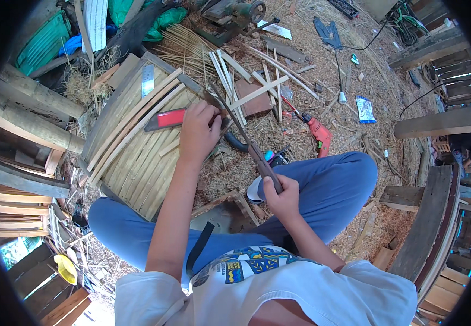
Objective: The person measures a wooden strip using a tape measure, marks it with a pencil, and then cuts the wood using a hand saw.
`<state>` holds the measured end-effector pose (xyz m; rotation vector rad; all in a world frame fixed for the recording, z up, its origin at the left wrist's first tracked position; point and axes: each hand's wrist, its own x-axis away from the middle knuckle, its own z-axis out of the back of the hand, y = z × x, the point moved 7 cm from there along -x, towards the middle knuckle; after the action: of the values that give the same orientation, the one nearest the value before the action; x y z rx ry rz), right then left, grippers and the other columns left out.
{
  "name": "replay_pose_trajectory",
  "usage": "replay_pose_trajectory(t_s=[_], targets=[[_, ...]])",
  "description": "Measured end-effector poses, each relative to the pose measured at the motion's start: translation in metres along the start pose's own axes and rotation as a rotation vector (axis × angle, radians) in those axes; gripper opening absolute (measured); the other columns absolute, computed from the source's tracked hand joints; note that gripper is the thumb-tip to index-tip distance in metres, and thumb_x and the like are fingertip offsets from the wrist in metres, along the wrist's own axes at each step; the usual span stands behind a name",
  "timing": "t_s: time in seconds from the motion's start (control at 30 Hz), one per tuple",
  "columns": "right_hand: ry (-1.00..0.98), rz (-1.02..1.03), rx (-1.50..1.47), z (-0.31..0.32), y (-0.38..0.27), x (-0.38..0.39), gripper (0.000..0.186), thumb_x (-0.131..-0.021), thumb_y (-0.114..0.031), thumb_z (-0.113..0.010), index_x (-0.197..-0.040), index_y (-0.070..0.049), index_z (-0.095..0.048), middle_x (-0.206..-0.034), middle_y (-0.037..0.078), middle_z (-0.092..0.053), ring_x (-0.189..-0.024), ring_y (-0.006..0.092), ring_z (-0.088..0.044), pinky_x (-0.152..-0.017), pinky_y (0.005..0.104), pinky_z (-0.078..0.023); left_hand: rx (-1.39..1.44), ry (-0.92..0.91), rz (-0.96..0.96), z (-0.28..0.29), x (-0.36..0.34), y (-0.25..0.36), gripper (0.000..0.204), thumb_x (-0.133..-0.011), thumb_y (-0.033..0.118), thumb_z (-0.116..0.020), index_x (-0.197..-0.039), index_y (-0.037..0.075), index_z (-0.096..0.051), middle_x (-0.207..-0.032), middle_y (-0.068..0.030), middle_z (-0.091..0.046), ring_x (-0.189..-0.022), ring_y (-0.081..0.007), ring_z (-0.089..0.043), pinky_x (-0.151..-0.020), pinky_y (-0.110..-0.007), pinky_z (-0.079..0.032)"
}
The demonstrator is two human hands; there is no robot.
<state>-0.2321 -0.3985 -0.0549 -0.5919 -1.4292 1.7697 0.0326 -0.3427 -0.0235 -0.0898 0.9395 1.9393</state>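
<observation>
In my right hand [281,198] is the brown handle of a long, narrow-bladed tool [257,155]. Its thin dark blade points up and to the left, past my left hand. My left hand [200,127] is closed, fingers curled together beside the blade; what they pinch, if anything, is hidden. Under or beside that wrist lies a dark, flat tool with a red panel [171,118], on a slatted wooden bench [140,179]. Curved wooden strips [135,127] and a shiny metal plate [148,80] also rest on the bench.
A red power drill [319,133] lies beyond my right knee among shavings. Loose wooden strips [260,92] and a brown board [253,99] are scattered ahead. Farther off stands a green metal machine [227,19]. A yellow helmet-like object [66,269] is at lower left, and beams [441,122] stick out at right.
</observation>
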Motion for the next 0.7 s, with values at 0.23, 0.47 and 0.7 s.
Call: replay_pose_trajectory(t_s=[0.23, 0.47, 0.7], targets=[[-0.051, -0.002, -0.016, -0.019, -0.01, -0.026, 0.037, -0.1, -0.023, -0.07, -0.075, 0.004, -0.064, -0.055, 0.003, -0.049, -0.055, 0.0071, -0.043, -0.05, 0.035, -0.037, -0.009, -0.007, -0.007, -0.001, 0.001, 0.0, 0.011, -0.085, 0.006, -0.074, -0.093, 0.001, -0.067, -0.095, -0.0142, -0.061, -0.098, -0.0372, -0.06, -0.088, -0.048, -0.049], [-0.014, 0.005, 0.038, -0.018, -0.017, -0.026, 0.035, -0.1, -0.022, -0.069, -0.077, 0.004, -0.066, -0.055, 0.002, -0.049, -0.055, 0.006, -0.046, -0.051, 0.0336, -0.038, 0.004, -0.012, -0.037, 0.0, 0.0, 0.003, 0.011, -0.086, 0.006, -0.073, -0.094, 0.002, -0.067, -0.096, -0.0145, -0.061, -0.099, -0.0374, -0.061, -0.089, -0.048, -0.049], [-0.014, 0.016, 0.057, -0.002, -0.002, 0.0, 0.037, -0.1, -0.023, -0.07, -0.074, 0.004, -0.066, -0.055, 0.0, -0.047, -0.055, 0.0056, -0.044, -0.05, 0.0338, -0.037, -0.007, -0.009, -0.003, 0.001, 0.001, 0.0, 0.011, -0.086, 0.006, -0.074, -0.093, 0.002, -0.067, -0.096, -0.0154, -0.06, -0.099, -0.0382, -0.06, -0.088, -0.049, -0.049]])
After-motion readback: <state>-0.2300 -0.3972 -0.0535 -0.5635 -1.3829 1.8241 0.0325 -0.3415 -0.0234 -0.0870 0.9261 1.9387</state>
